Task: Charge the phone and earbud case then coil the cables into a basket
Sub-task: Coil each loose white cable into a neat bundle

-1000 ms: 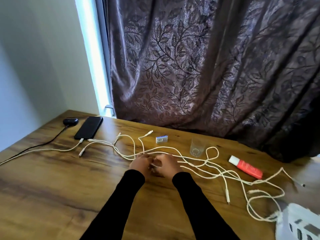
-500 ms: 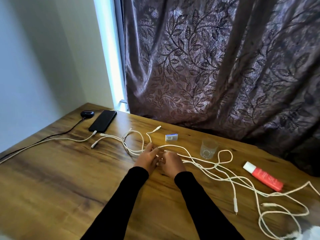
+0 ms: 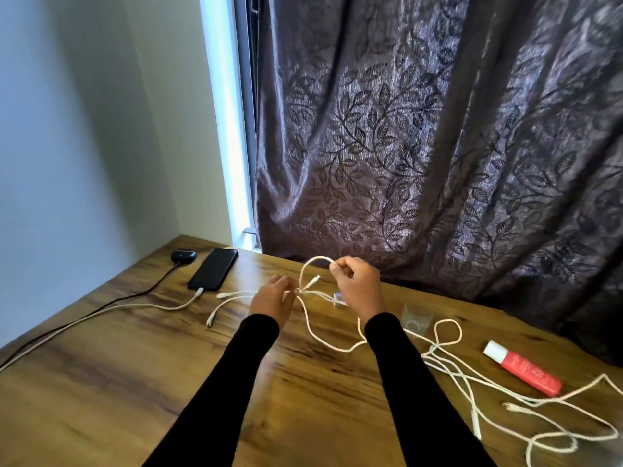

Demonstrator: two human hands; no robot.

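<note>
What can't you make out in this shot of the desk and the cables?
All from the head view:
- Basket: none in frame, so it cannot be placed.
- Far ends of the black cable and the phone's white cable: cut off by the left edge.
- Small box: mostly hidden behind the right hand.
- Glass: clear and blurred, so its contents are unknown.
- White cable tangle: runs off the bottom right edge.

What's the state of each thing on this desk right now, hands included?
phone: flat, white cable plugged in.
earbud case: closed, black cable running to it.
white cable: loop lifted between both hands, the rest sprawled loose on the table.
left hand: pinching the cable.
right hand: raised, gripping the loop's top.
glass: upright, looks empty.
red tube: lying flat, capped.
curtain: drawn.
</note>
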